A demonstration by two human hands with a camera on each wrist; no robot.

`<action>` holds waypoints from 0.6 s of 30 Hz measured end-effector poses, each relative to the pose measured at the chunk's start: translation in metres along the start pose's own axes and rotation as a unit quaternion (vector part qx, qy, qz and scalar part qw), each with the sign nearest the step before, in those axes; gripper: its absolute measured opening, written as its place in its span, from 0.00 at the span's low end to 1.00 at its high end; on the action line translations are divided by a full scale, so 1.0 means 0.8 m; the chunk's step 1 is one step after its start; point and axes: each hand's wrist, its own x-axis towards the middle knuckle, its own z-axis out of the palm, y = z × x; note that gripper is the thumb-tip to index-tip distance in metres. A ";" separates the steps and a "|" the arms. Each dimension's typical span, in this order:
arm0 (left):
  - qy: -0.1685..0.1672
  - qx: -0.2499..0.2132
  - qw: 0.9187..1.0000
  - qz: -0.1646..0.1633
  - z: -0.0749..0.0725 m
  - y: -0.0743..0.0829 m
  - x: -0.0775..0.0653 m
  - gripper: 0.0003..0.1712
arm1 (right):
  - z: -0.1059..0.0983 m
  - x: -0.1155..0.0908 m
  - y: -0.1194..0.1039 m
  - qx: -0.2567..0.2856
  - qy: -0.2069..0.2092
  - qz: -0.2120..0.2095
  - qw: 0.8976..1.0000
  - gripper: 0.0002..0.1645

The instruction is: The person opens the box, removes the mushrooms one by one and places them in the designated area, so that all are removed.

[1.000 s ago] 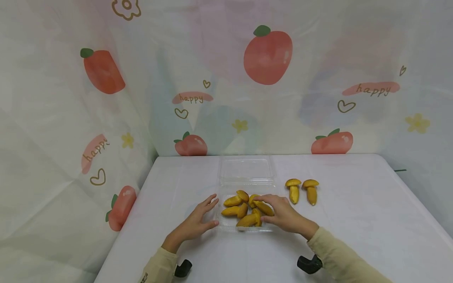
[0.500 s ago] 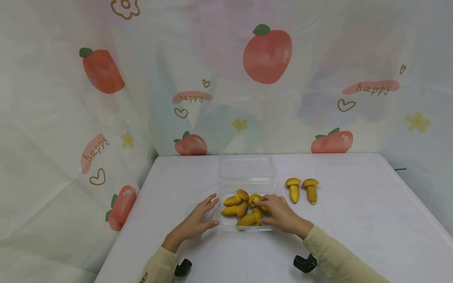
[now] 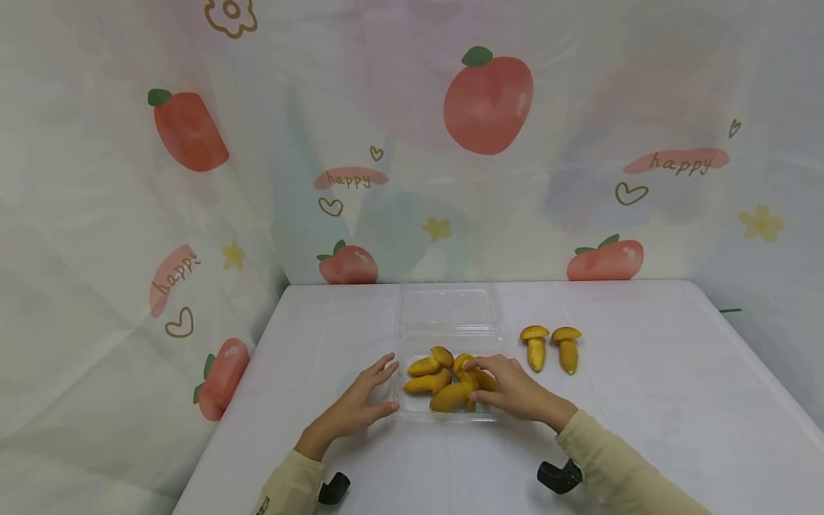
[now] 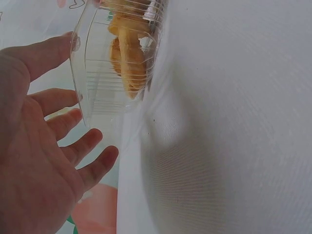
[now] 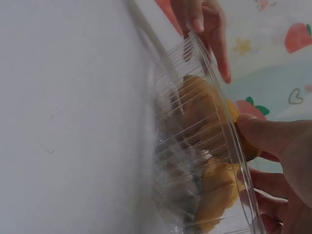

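Note:
A clear plastic clamshell box (image 3: 412,411) stands on the table with its lid (image 3: 449,307) folded back. Several yellow-brown mushrooms (image 3: 421,384) lie inside. My right hand (image 3: 520,392) reaches over the box's right side. Its thumb and fingers pinch a mushroom (image 3: 452,397) near the front wall; in the right wrist view the thumb presses this mushroom just above the rim. My left hand (image 3: 357,404) stays at the left side, fingers spread and relaxed. In the left wrist view the thumb and a fingertip touch the box's rim (image 4: 80,95).
Two more mushrooms, one at left (image 3: 535,347) and one at right (image 3: 567,350), lie on the white table (image 3: 644,400) right of the box. A printed cloth (image 3: 412,107) hangs behind the table. Black wrist mounts sit below both sleeves.
The right hand dipped left into the box, then drew back slightly right. The front mushroom has shifted and risen a little between its fingers. The left hand has stayed in place.

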 end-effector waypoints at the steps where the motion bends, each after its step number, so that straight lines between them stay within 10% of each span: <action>1: 0.001 0.001 1.000 0.001 0.000 0.000 0.000 0.42 | -0.002 0.000 0.001 0.013 -0.003 -0.003 1.000 0.25; 18: 0.002 0.001 1.000 -0.010 0.001 0.003 -0.001 0.42 | -0.022 -0.002 -0.002 0.209 0.034 0.029 0.977 0.31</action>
